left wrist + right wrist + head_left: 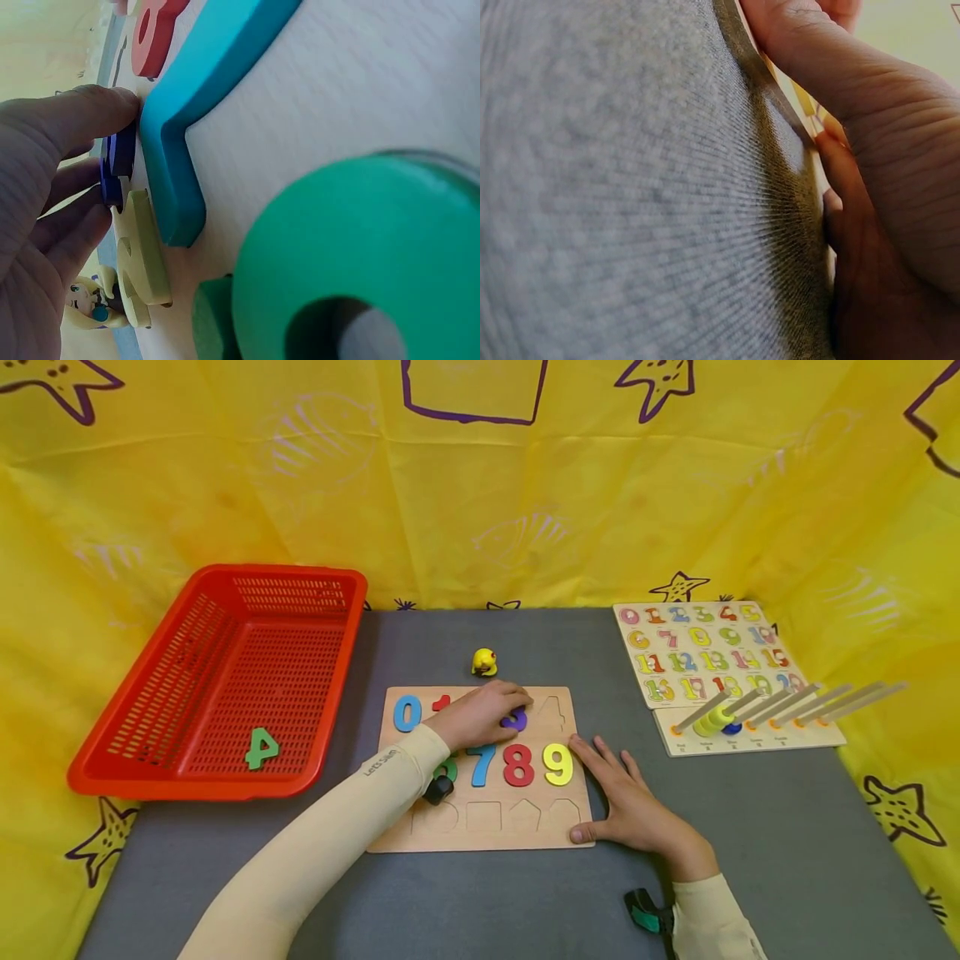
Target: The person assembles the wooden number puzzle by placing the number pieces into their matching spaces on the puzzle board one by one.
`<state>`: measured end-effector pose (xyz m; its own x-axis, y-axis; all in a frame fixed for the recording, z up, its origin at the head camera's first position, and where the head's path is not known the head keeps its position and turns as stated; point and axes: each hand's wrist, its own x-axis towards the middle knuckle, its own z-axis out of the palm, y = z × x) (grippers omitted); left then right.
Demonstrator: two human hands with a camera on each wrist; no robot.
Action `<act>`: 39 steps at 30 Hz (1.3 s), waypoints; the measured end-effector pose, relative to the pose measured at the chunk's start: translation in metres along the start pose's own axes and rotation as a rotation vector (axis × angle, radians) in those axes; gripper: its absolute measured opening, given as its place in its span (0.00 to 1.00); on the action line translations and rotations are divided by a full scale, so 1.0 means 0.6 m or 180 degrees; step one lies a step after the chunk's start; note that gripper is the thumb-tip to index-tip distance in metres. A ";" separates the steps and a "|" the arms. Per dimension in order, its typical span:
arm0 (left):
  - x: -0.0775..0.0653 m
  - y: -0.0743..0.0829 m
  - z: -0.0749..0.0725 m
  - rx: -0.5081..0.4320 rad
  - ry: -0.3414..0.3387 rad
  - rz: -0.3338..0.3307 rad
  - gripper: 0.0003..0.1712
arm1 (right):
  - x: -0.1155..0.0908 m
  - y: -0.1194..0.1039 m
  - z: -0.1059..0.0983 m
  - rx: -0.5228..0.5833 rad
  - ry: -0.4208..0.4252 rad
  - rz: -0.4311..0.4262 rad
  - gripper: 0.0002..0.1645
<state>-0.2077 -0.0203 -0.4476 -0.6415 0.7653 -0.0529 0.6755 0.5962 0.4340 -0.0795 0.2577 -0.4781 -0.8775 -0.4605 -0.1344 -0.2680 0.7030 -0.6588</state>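
Note:
A wooden number puzzle board point(480, 841) lies on the grey table. My left hand point(480, 717) reaches over its top row and pinches a purple number three point(516, 719) between thumb and fingers, right at the board's surface. In the left wrist view, a pale yellow number piece point(142, 259) sits beside the purple three point(120, 154). The blue seven point(482, 766), red eight point(518, 765) and yellow nine point(558, 765) lie in the row below. With fingers spread, my right hand point(630, 802) rests along the board's right edge, thumb at the near corner.
At left stands a red basket point(341, 685) holding a green number four point(262, 749). A small yellow toy figure point(484, 662) is behind the board. Far right, another number board point(697, 647) lies behind a pegged counting board point(802, 737) with rings. Yellow cloth hangs around the table.

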 end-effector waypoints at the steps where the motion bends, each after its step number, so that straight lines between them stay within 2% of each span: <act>1: 0.000 0.001 0.000 0.0005 -0.0010 0.0009 0.29 | 0.000 0.000 0.000 0.0002 -0.0001 0.0002 0.77; 22: 0.005 -0.001 -0.004 -0.0046 0.0031 -0.0053 0.27 | 0.000 0.000 -0.001 -0.0017 0.0002 0.0038 0.78; 27: -0.005 0.004 -0.012 -0.0001 0.0004 -0.0066 0.30 | -0.001 0.002 0.002 -0.0006 -0.0005 0.0040 0.78; 31: -0.029 0.006 -0.050 -0.0015 0.0181 -0.0002 0.30 | 0.000 0.002 0.004 0.0009 0.0006 0.0036 0.78; 36: -0.078 0.008 -0.132 0.0018 0.0529 0.0243 0.29 | 0.002 0.001 0.003 0.0010 0.0013 0.0043 0.78; 39: -0.112 0.003 -0.179 0.0112 0.0661 0.0259 0.30 | 0.001 0.003 0.002 -0.0013 0.0023 0.0047 0.79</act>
<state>-0.2025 -0.0966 -0.3464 -0.6429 0.7471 0.1688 0.7381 0.5453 0.3973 -0.0801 0.2580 -0.4803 -0.8842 -0.4461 -0.1388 -0.2566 0.7119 -0.6537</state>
